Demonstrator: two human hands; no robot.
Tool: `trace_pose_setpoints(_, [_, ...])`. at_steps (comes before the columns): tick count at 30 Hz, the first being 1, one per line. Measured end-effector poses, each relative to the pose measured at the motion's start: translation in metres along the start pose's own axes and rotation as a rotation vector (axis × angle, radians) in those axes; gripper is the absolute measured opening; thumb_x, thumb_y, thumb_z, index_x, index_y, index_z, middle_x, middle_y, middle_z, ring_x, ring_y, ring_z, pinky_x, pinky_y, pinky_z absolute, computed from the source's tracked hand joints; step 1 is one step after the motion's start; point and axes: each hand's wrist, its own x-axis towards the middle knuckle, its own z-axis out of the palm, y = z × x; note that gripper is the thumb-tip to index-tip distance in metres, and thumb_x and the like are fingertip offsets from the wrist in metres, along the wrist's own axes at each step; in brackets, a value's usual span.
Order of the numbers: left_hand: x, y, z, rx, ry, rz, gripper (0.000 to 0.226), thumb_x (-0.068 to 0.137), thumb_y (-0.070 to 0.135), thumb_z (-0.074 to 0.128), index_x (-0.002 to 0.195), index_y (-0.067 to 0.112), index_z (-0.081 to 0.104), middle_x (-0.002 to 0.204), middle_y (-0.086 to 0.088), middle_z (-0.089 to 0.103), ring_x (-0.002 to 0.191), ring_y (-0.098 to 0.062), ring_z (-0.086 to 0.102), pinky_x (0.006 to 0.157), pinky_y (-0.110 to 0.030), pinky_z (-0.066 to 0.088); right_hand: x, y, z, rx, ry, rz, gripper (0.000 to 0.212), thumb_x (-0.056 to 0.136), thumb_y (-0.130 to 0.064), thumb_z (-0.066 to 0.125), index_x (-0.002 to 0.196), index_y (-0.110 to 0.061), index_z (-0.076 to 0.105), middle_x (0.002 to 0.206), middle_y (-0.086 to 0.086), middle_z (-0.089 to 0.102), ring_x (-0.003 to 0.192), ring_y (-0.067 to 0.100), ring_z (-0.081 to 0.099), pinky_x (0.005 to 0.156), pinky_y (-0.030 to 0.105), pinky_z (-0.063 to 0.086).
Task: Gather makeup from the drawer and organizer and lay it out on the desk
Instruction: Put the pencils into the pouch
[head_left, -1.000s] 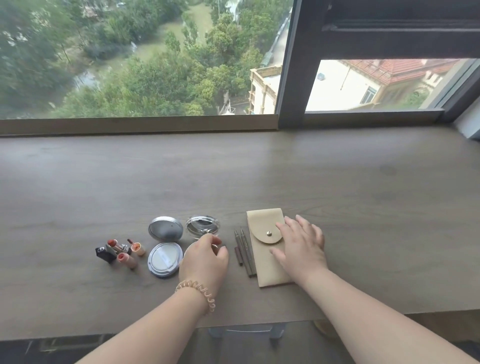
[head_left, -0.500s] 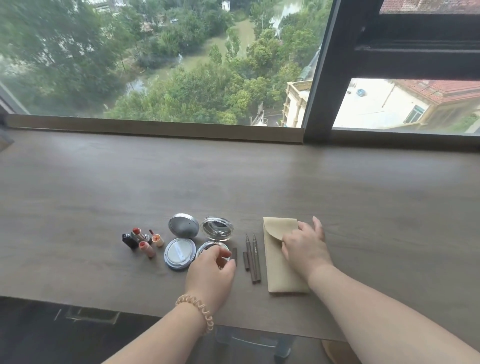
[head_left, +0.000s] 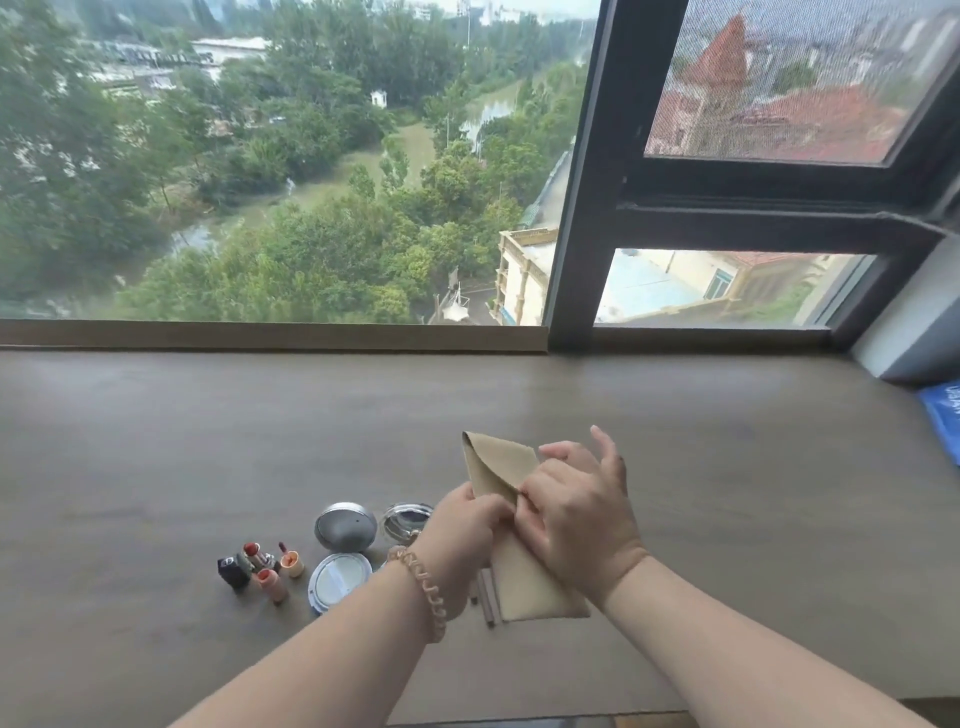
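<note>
A beige pouch (head_left: 524, 582) lies on the wooden desk (head_left: 156, 441) with its flap (head_left: 496, 462) lifted. My left hand (head_left: 462, 525) grips the pouch's left edge near the opening. My right hand (head_left: 576, 514) pinches the pouch mouth, fingers partly inside or on it. Left of the pouch lie thin brown pencils (head_left: 485, 597), mostly hidden by my left wrist. Two open silver compacts (head_left: 345, 526) (head_left: 340, 579) and a third mirrored one (head_left: 408, 517) sit further left. A cluster of open lipsticks (head_left: 260, 566) lies at the far left.
A window sill (head_left: 260, 335) and dark window frame (head_left: 576, 208) run behind the desk. A blue object (head_left: 948, 415) lies at the desk's far right edge. The desk's front edge (head_left: 519, 719) is close to my body.
My left hand left the compact and moved right onto the pouch. The pouch flap, snapped shut a second ago, now stands lifted, with both hands at its mouth.
</note>
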Motion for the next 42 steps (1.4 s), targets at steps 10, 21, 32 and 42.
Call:
trace_pose_setpoints(10, [-0.017,0.029,-0.03,-0.039,-0.223,0.121,0.02,0.078,-0.006,0.054,0.08,0.009,0.067,0.066,-0.007,0.069,0.055,-0.016,0.066,0.049,-0.025,0.053,0.016,-0.012,-0.019,0.123,-0.08,-0.006,0.031,0.079,-0.034,0.051,0.101,-0.021,0.069,0.11,-0.003,0.07,0.116,0.019,0.052,0.104,0.04,0.026])
trace_pose_setpoints(21, [-0.018,0.037,-0.005,0.015,-0.254,0.221,0.02,0.064,0.004,0.062,0.082,0.009,0.068,0.078,-0.011,0.068,0.069,-0.021,0.066,0.061,-0.029,0.055,0.026,0.018,-0.038,0.173,0.054,-0.235,0.022,0.086,-0.016,0.048,0.082,-0.013,0.07,0.09,-0.002,0.073,0.1,0.019,0.064,0.097,0.032,0.04])
trace_pose_setpoints(32, [-0.015,0.04,0.019,0.14,-0.329,0.15,0.038,0.067,0.006,0.074,0.104,0.001,0.065,0.096,-0.015,0.07,0.085,-0.028,0.067,0.081,-0.043,0.055,0.093,0.086,-0.078,0.774,-0.053,0.646,0.027,0.095,-0.022,0.051,0.069,-0.02,0.059,0.064,-0.012,0.056,0.061,0.006,0.048,0.057,0.018,0.038])
trace_pose_setpoints(42, [-0.01,0.037,0.025,0.143,-0.327,0.153,0.033,0.067,0.007,0.074,0.1,0.007,0.067,0.096,-0.013,0.071,0.084,-0.026,0.067,0.08,-0.039,0.056,0.079,0.098,-0.062,0.191,-0.088,0.242,0.021,0.079,-0.033,0.066,0.1,-0.029,0.066,0.092,-0.005,0.057,0.097,0.021,0.053,0.084,0.035,0.034])
